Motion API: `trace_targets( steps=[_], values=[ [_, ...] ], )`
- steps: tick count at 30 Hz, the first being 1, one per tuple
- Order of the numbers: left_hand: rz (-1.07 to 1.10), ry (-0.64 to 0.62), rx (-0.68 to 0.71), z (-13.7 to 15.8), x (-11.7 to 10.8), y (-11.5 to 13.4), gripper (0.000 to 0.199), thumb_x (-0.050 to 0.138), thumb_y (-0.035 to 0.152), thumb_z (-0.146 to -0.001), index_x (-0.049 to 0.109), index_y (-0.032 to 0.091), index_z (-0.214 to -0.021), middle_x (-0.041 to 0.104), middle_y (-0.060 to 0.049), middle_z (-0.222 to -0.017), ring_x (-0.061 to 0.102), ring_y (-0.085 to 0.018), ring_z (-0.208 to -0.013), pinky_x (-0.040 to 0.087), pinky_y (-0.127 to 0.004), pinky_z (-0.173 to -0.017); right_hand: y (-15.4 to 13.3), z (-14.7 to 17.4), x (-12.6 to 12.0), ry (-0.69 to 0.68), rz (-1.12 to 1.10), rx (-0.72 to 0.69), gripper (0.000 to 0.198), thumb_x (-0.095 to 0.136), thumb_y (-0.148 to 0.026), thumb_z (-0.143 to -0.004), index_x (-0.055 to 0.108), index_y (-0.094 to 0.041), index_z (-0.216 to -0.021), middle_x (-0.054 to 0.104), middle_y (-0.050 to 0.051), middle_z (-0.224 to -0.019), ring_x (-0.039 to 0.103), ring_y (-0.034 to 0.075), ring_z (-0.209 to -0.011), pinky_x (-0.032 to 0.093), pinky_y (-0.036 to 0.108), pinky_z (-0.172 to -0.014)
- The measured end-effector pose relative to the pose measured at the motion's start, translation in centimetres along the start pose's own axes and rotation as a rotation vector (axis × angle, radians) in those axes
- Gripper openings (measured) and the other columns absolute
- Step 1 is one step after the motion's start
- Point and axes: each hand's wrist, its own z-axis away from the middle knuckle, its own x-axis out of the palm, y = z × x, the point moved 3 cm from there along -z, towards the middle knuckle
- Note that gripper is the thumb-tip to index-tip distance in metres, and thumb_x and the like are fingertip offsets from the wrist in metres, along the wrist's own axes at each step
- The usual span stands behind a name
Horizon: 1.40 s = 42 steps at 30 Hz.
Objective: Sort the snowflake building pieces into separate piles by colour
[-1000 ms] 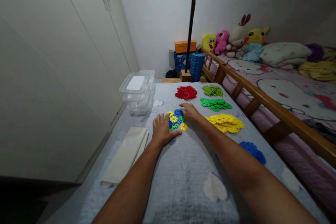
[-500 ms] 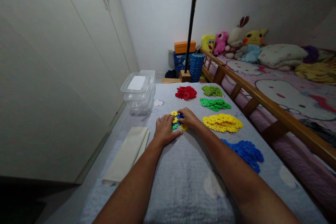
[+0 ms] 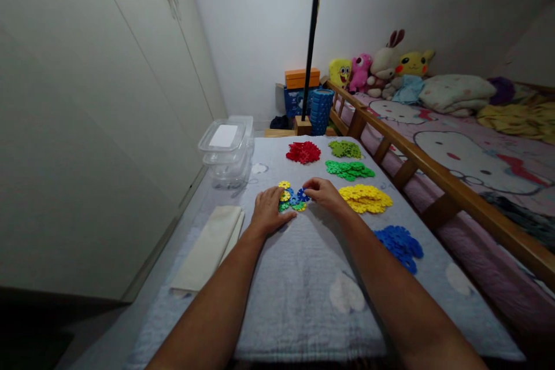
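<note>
A small cluster of joined plastic flower-shaped discs (image 3: 293,199), in blue, yellow and green, lies on the cloth-covered table. My left hand (image 3: 267,212) grips its left side, the fingertips over a yellow and a green disc and the thumb stretched along the near side. At the cluster's right edge, my right hand (image 3: 324,193) pinches a dark blue flower disc (image 3: 302,195) between thumb and fingers. I cannot tell whether that disc is slotted into the others. Fingers hide part of the cluster.
Piles of red (image 3: 303,152), olive-green (image 3: 344,149), green (image 3: 349,170), yellow (image 3: 366,199) and blue discs (image 3: 399,247) lie beyond and to the right. Stacked clear containers (image 3: 225,156) and a folded cream cloth (image 3: 210,248) are at left. A wooden bed rail (image 3: 403,150) runs along the right.
My right hand has shifted slightly right from over the cluster, uncovering more blue discs. The left hand stays at the left side. The view has shifted slightly.
</note>
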Motion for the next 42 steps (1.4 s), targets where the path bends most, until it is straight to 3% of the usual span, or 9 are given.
trace_targets(
  steps=[3, 9, 16, 25, 32, 38, 42],
  values=[
    [0.007, 0.003, -0.005, 0.0, -0.1, 0.1, 0.072, 0.077, 0.048, -0.073, 0.049, 0.024, -0.135, 0.056, -0.012, -0.140, 0.050, -0.031, -0.131, 0.036, -0.048, -0.110, -0.1, 2.0, -2.6, -0.007, -0.062, 0.031, 0.021, 0.065, -0.031, -0.068, 0.066, -0.017, -0.084, 0.063, -0.002, -0.070, 0.052, 0.011, -0.058, 0.041, 0.025, -0.056],
    [0.008, -0.003, -0.017, -0.1, -0.4, 0.3, 0.066, 0.076, 0.044, -0.074, 0.052, 0.024, -0.131, 0.056, -0.012, -0.139, 0.051, -0.033, -0.130, 0.038, -0.050, -0.110, 0.8, 5.8, -8.4, -0.032, 0.057, 0.094, 0.028, 0.068, -0.037, -0.069, 0.069, -0.016, -0.088, 0.064, 0.000, -0.072, 0.054, 0.012, -0.062, 0.038, 0.024, -0.056],
    [-0.013, 0.007, 0.002, -0.2, 0.1, -0.3, 0.064, 0.073, 0.047, -0.076, 0.053, 0.021, -0.130, 0.057, -0.014, -0.138, 0.052, -0.033, -0.129, 0.038, -0.051, -0.109, 3.3, 8.9, -10.7, -0.133, 0.181, 0.093, 0.020, 0.066, -0.035, -0.070, 0.067, -0.016, -0.076, 0.060, -0.001, -0.067, 0.052, 0.012, -0.063, 0.036, 0.024, -0.057],
    [-0.017, -0.006, 0.018, -0.2, 0.3, -0.7, 0.062, 0.072, 0.048, -0.077, 0.053, 0.021, -0.130, 0.056, -0.014, -0.138, 0.051, -0.033, -0.130, 0.039, -0.050, -0.109, 2.7, 10.2, -8.6, -0.270, 0.417, 0.067, 0.009, 0.060, -0.019, -0.074, 0.069, -0.018, -0.073, 0.065, 0.001, -0.069, 0.056, 0.014, -0.064, 0.038, 0.026, -0.060],
    [0.003, -0.005, 0.009, -0.2, 0.4, -0.8, 0.068, 0.074, 0.047, -0.074, 0.051, 0.021, -0.133, 0.055, -0.014, -0.141, 0.050, -0.033, -0.132, 0.037, -0.050, -0.111, 0.5, 9.9, -7.1, -0.216, 0.737, -0.060, 0.014, 0.065, -0.017, -0.077, 0.074, -0.019, -0.087, 0.073, 0.007, -0.094, 0.063, 0.021, -0.093, 0.043, 0.031, -0.083],
    [0.013, 0.004, 0.014, -0.2, 0.5, -1.0, 0.072, 0.075, 0.047, -0.073, 0.049, 0.022, -0.136, 0.054, -0.013, -0.142, 0.049, -0.032, -0.133, 0.036, -0.050, -0.112, -1.7, 7.3, -1.2, -0.309, 0.770, -0.171, 0.021, 0.064, -0.023, -0.084, 0.074, -0.020, -0.102, 0.071, 0.010, -0.107, 0.062, 0.024, -0.103, 0.042, 0.032, -0.090],
    [0.031, 0.013, 0.012, -0.1, 0.5, -0.9, 0.073, 0.075, 0.047, -0.073, 0.048, 0.021, -0.136, 0.054, -0.014, -0.142, 0.049, -0.032, -0.133, 0.037, -0.050, -0.112, -1.4, 4.8, 2.6, -0.151, 0.834, -0.162, 0.033, 0.063, -0.029, -0.087, 0.067, -0.018, -0.118, 0.065, 0.013, -0.120, 0.055, 0.026, -0.112, 0.039, 0.035, -0.094]
  ],
)
